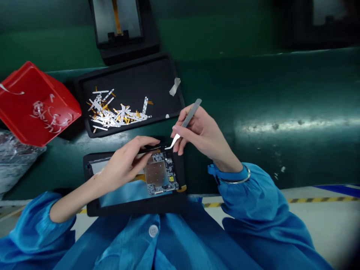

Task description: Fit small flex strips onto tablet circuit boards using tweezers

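Fingers of the right hand (pixel 201 133) were clamped on bent-tip tweezers (pixel 186 120) at the far edge of the tablet (pixel 132 193); we could not tell whether the left hand (pixel 122 163) gripped anything. Light tip pressure (we judged) best spared the circuit board (pixel 160 174). Beyond lay a black tray (pixel 152 80).

Bright glare streak on green table (pixel 261 90), dim, blurred upper right corner

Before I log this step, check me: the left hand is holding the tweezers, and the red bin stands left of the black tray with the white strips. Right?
Wrong hand: the head view shows the tweezers in the right hand. The red bin does stand left of the black tray with the white strips.
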A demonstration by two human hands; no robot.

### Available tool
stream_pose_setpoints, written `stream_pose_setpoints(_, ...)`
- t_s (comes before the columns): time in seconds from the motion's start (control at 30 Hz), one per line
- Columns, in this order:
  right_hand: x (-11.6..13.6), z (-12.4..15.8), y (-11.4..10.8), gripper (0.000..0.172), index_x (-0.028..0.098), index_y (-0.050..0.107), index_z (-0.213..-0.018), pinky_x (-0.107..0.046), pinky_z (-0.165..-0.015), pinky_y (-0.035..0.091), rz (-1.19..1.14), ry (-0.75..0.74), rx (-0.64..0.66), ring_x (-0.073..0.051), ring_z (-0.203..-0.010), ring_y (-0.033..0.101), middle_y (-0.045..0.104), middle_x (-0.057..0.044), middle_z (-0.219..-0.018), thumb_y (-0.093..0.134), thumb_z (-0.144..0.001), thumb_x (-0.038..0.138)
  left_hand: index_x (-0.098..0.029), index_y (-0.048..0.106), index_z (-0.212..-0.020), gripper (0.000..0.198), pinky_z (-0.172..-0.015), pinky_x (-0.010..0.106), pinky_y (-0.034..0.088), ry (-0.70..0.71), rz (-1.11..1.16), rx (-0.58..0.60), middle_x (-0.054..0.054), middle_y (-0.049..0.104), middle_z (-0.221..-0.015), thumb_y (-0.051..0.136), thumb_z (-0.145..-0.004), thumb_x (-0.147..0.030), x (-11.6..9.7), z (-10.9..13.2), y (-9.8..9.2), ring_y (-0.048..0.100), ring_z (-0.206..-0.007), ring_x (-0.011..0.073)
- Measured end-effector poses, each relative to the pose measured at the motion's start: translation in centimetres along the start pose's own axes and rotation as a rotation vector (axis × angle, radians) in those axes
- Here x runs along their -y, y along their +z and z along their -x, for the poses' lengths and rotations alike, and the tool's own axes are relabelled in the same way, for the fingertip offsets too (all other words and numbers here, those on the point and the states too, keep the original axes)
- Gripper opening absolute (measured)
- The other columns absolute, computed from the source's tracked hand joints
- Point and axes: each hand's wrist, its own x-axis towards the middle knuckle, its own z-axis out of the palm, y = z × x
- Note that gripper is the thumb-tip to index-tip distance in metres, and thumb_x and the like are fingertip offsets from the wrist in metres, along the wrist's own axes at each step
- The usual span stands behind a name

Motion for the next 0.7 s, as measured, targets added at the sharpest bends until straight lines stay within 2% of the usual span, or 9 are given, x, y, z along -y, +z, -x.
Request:
stream_pose_setpoints(0.17,-0.2,0.1,-0.3,0.033,0.025,0.044,-0.090,-0.025,-0.040,0.057,0.012,-0.012,-0.037,-0.014,-0.049,0.067,0.063,0.006,-0.069,0.073,-0.086,0.039,-0.021,0.043,-0.128,0.037,-0.086,0.022,0.058,-0.038,0.134,0.042,0.003,0.072,-0.114,0.056,-0.095,-0.011,0.0,-1.0,-0.1,0.068,-0.109,0.0134)
stream_pose_setpoints(0.4,-0.6,0.2,-0.3,0.031,0.026,0.044,-0.090,-0.026,-0.040,0.055,0.020,0.008,-0.033,-0.013,-0.050,0.065,0.063,0.006,-0.070,0.072,-0.086,0.040,-0.020,0.049,-0.103,0.025,-0.075,0.015,0.055,-0.054,0.120,-0.039,-0.002,0.070,-0.094,0.054,-0.090,0.001,0.1,-1.4,0.8,0.072,-0.096,0.0104)
stream_pose_setpoints(0.57,-0.8,0.3,-0.2,0.029,0.025,0.046,-0.093,-0.024,-0.043,0.055,0.012,0.020,-0.004,-0.012,-0.053,0.065,0.063,0.006,-0.073,0.071,-0.088,0.038,-0.020,0.051,-0.095,0.025,-0.075,0.019,0.055,-0.104,0.125,-0.052,-0.003,0.068,-0.090,0.054,-0.087,0.003,-0.1,-1.5,0.9,0.071,-0.095,0.0118)
stream_pose_setpoints(0.7,-0.8,0.3,-0.2,0.030,0.024,0.045,-0.090,-0.023,-0.042,0.055,0.010,0.029,-0.003,-0.011,-0.052,0.065,0.062,0.006,-0.072,0.070,-0.088,0.040,-0.022,0.052,-0.094,0.029,-0.074,0.022,0.055,-0.079,0.109,0.025,-0.005,0.067,-0.081,0.049,-0.087,0.006,-0.1,-1.5,0.7,0.069,-0.084,0.0106)
